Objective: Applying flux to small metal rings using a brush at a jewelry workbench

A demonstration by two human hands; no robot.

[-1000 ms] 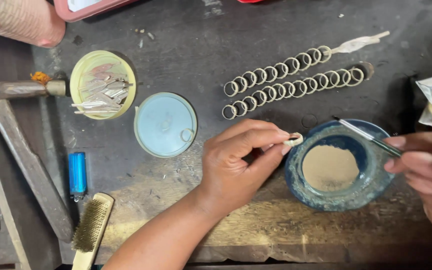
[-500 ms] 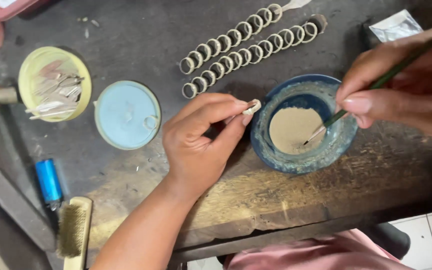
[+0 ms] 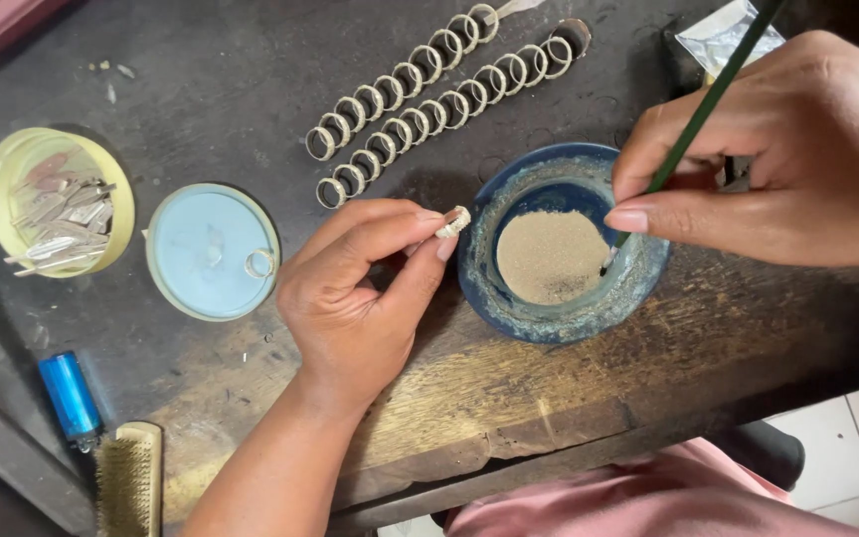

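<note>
Left hand (image 3: pixel 355 308) pinches small pale metal ring (image 3: pixel 452 221) at rim of glazed blue ceramic bowl (image 3: pixel 509 303); right hand (image 3: pixel 777 154) grips thin dark-green brush (image 3: pixel 708 104).
Ring between thumb and forefinger tips, other fingers curled. Brush's long axis runs upper right to lower left, tip down in the bowl's gritty tan powder (image 3: pixel 552 257). Beyond the bowl: two rows of metal rings (image 3: pixel 429 99) on worn dark wooden bench (image 3: pixel 251 80).

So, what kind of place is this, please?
Probably a small jewellery-making workbench. Two rows of metal rings lie on a worn dark wooden bench, the left hand pinches one ring, and the right hand dips a thin brush into a blue bowl.
</note>
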